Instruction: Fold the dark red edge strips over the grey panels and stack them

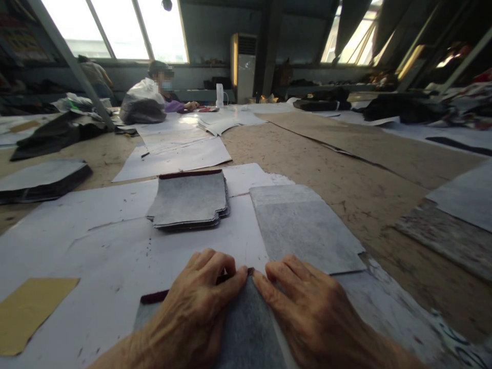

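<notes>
One thick pile (pixel 42 177) of grey sheets at the left, further off than a yellow-brown scrap (pixel 36 315) near the left edge, flat on white paper (pixel 103 256). Next, nearer the middle, a notched pile (pixel 188 197) with a dark red edge along its far side, a little uneven at the near right corner. Closer in, a dark red strip (pixel 154 296) just beside the left hand (pixel 200 302), on grey material partly hidden by that hand; impossible to tell if joined to the sheet in work.

At near centre, the grey sheet (pixel 249 328), between both hands on the white paper. Left hand nearly closed, with a small dark bit of the far edge apparently pinched between thumb and curled finger. Right hand (pixel 311 302) loosely curled, with a forefinger against the same edge, almost touching the left thumb; any real grip there not clear. Possible crooked crease or slip at that edge, from uneven pressure or loose paper underneath.

Beyond the right hand, a wider grey sheet (pixel 307 225), flat and close to the knuckles: easily nudged by a wide elbow or wrist swing. Farther right, bare brown surface (pixel 384 205).
</notes>
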{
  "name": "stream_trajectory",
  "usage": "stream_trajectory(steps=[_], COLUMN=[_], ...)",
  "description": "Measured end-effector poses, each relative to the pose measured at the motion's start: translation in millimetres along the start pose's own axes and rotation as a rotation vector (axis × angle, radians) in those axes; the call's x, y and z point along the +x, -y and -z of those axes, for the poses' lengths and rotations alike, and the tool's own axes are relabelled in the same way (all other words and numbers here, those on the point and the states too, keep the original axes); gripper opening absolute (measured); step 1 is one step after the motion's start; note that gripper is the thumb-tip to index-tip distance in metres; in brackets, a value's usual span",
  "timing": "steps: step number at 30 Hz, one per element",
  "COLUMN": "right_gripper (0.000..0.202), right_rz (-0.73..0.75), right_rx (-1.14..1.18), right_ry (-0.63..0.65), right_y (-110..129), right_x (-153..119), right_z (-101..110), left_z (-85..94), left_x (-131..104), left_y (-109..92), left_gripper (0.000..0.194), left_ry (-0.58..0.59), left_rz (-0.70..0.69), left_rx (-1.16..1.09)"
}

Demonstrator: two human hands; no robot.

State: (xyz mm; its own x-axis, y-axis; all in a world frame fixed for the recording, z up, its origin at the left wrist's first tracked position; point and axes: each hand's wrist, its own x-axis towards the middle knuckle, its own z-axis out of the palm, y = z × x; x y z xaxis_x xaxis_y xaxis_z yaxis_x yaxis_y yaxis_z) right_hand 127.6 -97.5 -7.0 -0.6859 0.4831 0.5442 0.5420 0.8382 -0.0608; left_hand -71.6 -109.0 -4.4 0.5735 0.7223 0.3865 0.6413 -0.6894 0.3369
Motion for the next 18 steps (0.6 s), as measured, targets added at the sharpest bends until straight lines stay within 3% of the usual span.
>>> stream_trajectory(steps=[10, 14, 18], right_gripper=[0.031, 0.031, 0.026], right_rz=[-0.004, -0.004, -0.032], right_rx=[0.019, 0.003, 0.051], right_ry=[0.018, 0.006, -0.043], right_y=[-1.8, -1.2, -2.6], right_x=[-2.0, -1.5, -1.3], right_z=[-1.8, -1.2, -0.8], left_z=[-0.1, 0.1, 0.1], left_x=[4.1, 5.5, 3.7], left_y=[-2.4, -2.0, -3.0], left_gripper=[0.032, 0.033, 0.046], left_ry=[-0.03, 0.036, 0.113], left_rz=[0.022, 0.067, -0.038], left_rx=[-0.042, -0.047, 0.134])
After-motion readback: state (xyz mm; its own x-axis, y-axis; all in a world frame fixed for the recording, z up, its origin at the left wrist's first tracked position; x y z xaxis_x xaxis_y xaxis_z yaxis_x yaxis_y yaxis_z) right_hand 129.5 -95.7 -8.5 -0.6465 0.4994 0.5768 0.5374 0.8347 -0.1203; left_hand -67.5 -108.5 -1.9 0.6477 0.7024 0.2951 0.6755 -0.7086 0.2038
